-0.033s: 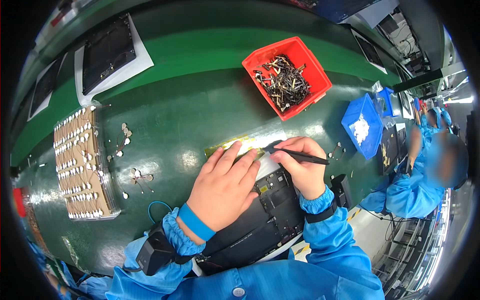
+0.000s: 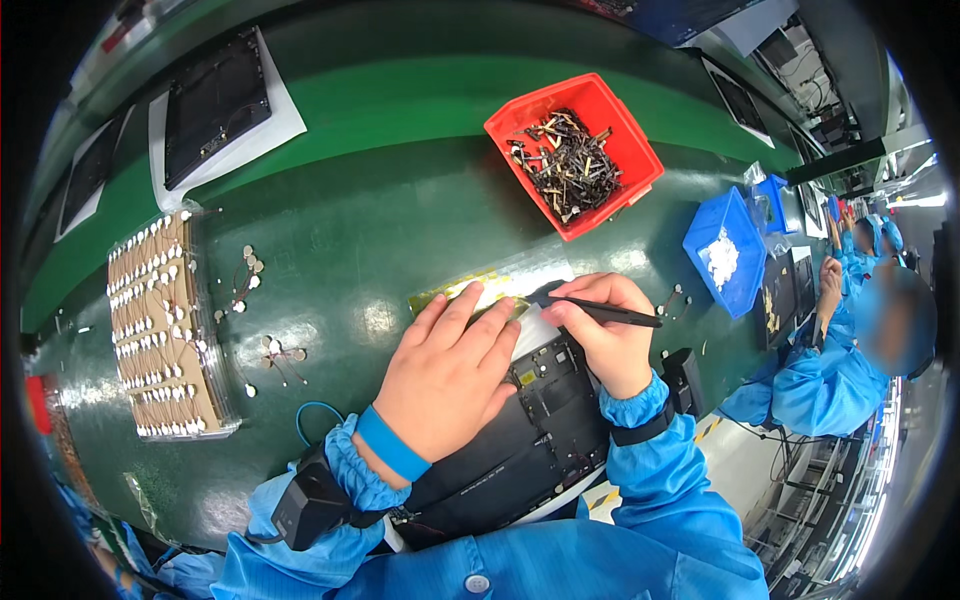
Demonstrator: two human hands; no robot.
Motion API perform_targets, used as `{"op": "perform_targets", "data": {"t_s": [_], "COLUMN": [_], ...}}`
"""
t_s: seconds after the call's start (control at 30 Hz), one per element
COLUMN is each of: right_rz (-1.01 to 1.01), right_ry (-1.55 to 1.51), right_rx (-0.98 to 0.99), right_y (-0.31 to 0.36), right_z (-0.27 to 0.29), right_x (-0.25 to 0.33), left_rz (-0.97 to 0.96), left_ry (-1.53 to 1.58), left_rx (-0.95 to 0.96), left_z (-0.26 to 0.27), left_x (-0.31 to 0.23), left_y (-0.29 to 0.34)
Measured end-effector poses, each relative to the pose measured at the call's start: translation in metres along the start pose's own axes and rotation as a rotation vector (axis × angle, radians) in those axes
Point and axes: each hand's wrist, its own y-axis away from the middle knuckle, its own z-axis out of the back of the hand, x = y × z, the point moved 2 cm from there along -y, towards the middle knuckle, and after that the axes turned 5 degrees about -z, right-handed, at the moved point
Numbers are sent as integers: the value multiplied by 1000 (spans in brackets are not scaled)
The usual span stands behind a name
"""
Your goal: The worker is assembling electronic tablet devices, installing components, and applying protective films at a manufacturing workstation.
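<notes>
My left hand lies flat with its fingers stretched out, pressing on a yellow film strip at the far edge of an opened black electronic device. Pinched in my right hand is a pair of black tweezers. Their tip points left, close to the left fingertips and the strip's edge. Beside the tip, a whitish piece lies along the device's far edge. The device rests close to my body, partly hidden under my left hand and forearm. Whether the tips grip anything is too small to tell.
A red bin of small dark parts stands beyond my hands. To the right is a blue bin with white pieces. On the left are a tray of wired round parts and several loose ones. A co-worker sits at right.
My two hands stay almost in place, with the tweezers' rear end a touch farther right. The co-worker's hand at the right has shifted.
</notes>
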Motion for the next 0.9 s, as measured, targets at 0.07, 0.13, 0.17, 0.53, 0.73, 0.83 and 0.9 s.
{"op": "perform_targets", "data": {"t_s": [0.07,0.13,0.17,0.53,0.73,0.83,0.9], "right_rz": [-16,-95,-93,-227,-247,-261,-276], "right_ry": [-44,-247,-244,-197,-154,-152,-153], "right_rx": [9,-8,-11,93,96,89,87], "right_y": [1,5,8,53,56,56,55], "right_z": [0,3,5,-19,-22,-22,-23], "right_x": [6,11,14,20,18,18,18], "left_rz": [-3,-12,-19,48,45,45,45], "left_ry": [-8,3,11,59,96,123,146], "left_rx": [-2,0,3,-33,-156,-164,-169], "left_z": [2,1,1,19,10,8,7], "left_x": [0,0,0,-10,-10,-7,-6], "left_y": [1,-2,-3,43,49,48,47]}}
